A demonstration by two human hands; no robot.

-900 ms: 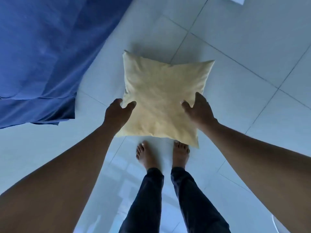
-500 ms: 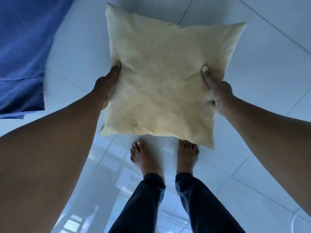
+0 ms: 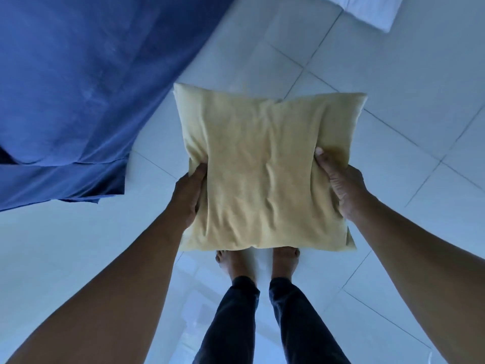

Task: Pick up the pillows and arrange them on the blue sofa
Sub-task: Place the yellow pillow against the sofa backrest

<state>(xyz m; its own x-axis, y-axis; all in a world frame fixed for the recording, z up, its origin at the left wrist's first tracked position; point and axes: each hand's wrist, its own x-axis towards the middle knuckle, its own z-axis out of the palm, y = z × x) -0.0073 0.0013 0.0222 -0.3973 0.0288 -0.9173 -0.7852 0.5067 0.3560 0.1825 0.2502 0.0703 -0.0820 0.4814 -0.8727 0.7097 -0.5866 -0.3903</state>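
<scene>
Blue sofa (image 3: 78,88) filled upper left over tiled floor (image 3: 393,127). Yellow pillow (image 3: 265,169) was held in air above bare feet (image 3: 236,264), beside the sofa, not touching. Left hand (image 3: 187,195) and right hand (image 3: 341,185) were clamped on its side edges, fingers curled behind, thumbs in front.

Home living room, blue sofa (image 3: 78,88), tiled floor (image 3: 393,127)

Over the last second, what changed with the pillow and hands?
Both hands, left and right, went from touching the pillow at its sides to gripping it, thumbs on top, and lifted it. It stays over the floor, beside the sofa.
</scene>
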